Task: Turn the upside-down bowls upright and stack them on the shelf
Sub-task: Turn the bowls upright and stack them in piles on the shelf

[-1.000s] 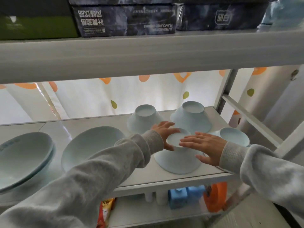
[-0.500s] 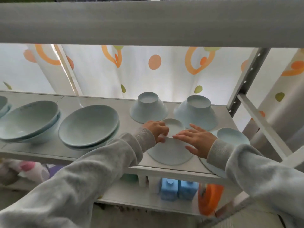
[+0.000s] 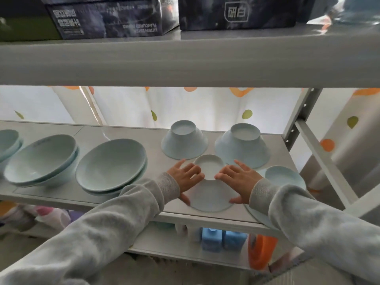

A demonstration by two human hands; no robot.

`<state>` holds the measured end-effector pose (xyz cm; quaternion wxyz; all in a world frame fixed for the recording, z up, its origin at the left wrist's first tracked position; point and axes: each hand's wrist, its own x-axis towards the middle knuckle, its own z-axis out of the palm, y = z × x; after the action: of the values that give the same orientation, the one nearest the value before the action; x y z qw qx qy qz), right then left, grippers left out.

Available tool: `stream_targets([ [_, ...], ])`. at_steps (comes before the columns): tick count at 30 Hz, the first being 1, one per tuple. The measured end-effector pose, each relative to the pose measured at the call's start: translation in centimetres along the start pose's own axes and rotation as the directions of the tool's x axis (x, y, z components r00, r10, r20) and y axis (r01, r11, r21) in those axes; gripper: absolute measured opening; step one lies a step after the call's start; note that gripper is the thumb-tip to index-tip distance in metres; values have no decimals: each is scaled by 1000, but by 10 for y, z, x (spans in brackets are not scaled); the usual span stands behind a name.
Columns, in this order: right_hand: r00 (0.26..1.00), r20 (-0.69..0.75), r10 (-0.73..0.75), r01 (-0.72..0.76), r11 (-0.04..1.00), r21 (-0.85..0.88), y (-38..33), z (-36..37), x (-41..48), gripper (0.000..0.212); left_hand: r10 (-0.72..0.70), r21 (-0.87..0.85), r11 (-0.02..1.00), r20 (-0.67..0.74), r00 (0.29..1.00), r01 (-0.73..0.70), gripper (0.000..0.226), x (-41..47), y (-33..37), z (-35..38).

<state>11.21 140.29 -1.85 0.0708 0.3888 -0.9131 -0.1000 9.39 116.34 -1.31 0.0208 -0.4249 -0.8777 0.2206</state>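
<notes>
A pale blue bowl [image 3: 209,194] lies upside down at the front of the white shelf [image 3: 123,131]. My left hand [image 3: 186,178] grips its left side and my right hand [image 3: 238,178] grips its right side, fingers spread over the wall. Two more upside-down bowls [image 3: 184,140] [image 3: 243,145] stand behind it. A fourth upside-down bowl [image 3: 284,176] sits at the right, partly hidden by my right sleeve. Upright stacked bowls [image 3: 112,165] [image 3: 41,161] stand to the left, and another stack [image 3: 8,141] is cut off at the left edge.
The shelf above [image 3: 185,62] hangs low over the bowls and carries dark boxes [image 3: 107,16]. A metal upright with a diagonal brace [image 3: 302,112] closes the right end. A spotted curtain [image 3: 205,108] hangs behind. Bottles [image 3: 222,239] stand on the lower shelf.
The view tilted, so the top shelf's boxes show again. Both hands slid from the bowl's base down onto its sides, thumbs now at its rim. The bowl still rests on the shelf.
</notes>
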Motion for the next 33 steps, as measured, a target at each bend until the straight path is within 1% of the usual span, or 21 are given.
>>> stream_targets([
  [2,1000,-2,1,-1,1000,-12,-5,3,-2,104,-19,23,1000,17,1000,19,115,-4,2,6],
  [3,1000,-3,8,-8,1000,-12,-7,4,-3,108,-26,-8,1000,36,999,26,119,-8,5,9],
  [5,1000,-17,8,-8,1000,8,-9,6,-4,109,-20,-15,1000,11,1000,20,124,-9,7,9],
  [6,999,-32,2,-2,1000,11,-10,8,-5,109,-9,26,1000,34,999,8,123,-9,8,14],
  [8,999,-37,-2,2,1000,-3,-12,12,-7,111,-27,61,998,41,999,24,122,-13,11,18],
  [9,999,-36,-1,0,1000,-19,-14,14,-7,112,-42,58,998,32,999,40,125,-14,12,18],
  [13,999,-27,26,-27,998,-61,-17,20,-7,119,-19,-84,996,-91,996,12,130,-12,9,32],
  [16,999,-24,24,-26,994,-102,-21,23,-10,119,-1,-23,1000,-139,990,-2,127,-13,10,36],
  [18,999,-22,26,-28,992,-126,-24,24,-11,119,13,-13,1000,-177,984,-15,127,-13,10,42],
  [22,999,-38,15,-20,991,-131,-28,24,-13,117,27,-47,998,-200,980,-37,126,-18,10,45],
  [26,996,-84,4,-13,995,-99,-33,25,-16,112,-6,-103,994,-249,969,-20,136,-23,18,51],
  [28,994,-110,8,-17,997,-80,-39,28,-19,110,-20,-129,992,-283,959,-18,138,-24,20,52],
  [30,991,-134,8,-19,996,-82,-44,32,-21,111,-24,-153,988,-315,949,-26,138,-26,24,55],
  [33,983,-179,29,-42,997,-67,-50,36,-22,119,-18,-132,991,-367,930,-33,133,-28,30,58],
])
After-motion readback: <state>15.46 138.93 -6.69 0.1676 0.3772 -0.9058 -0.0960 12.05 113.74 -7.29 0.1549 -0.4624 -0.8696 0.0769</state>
